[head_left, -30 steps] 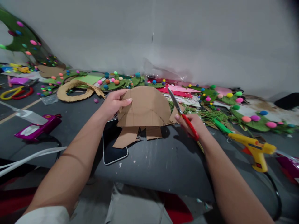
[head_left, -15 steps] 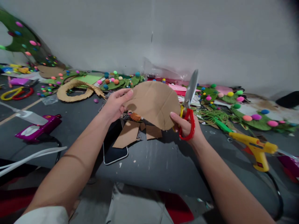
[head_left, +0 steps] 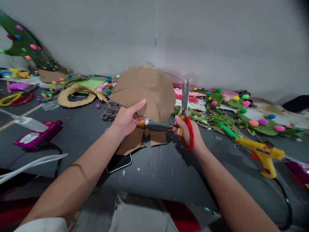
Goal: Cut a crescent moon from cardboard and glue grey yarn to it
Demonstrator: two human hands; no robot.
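A rounded piece of brown cardboard (head_left: 149,87) is held up over the table by my left hand (head_left: 127,117), thumb on its face near the lower edge. Faint crease lines cross it. My right hand (head_left: 189,130), just right of the cardboard and apart from it, grips scissors (head_left: 185,100) by their red and yellow handles. Their blades point upward and stand slightly apart. Below the cardboard lie cardboard scraps (head_left: 158,138), some over a dark phone (head_left: 119,163) with a pale edge. Grey cord (head_left: 109,111) is bundled beside my left hand.
On the right lies a yellow glue gun (head_left: 263,153); on the left, a purple glue gun (head_left: 38,133). Behind are a cardboard ring (head_left: 77,96), green strands (head_left: 212,120) and green leaf shapes with pompoms (head_left: 263,124). A second pair of scissors (head_left: 18,98) rests far left.
The cardboard has turned and risen to the left in my left hand. My right hand has let go of its edge and moved slightly left and down with the scissors, whose blades have parted.
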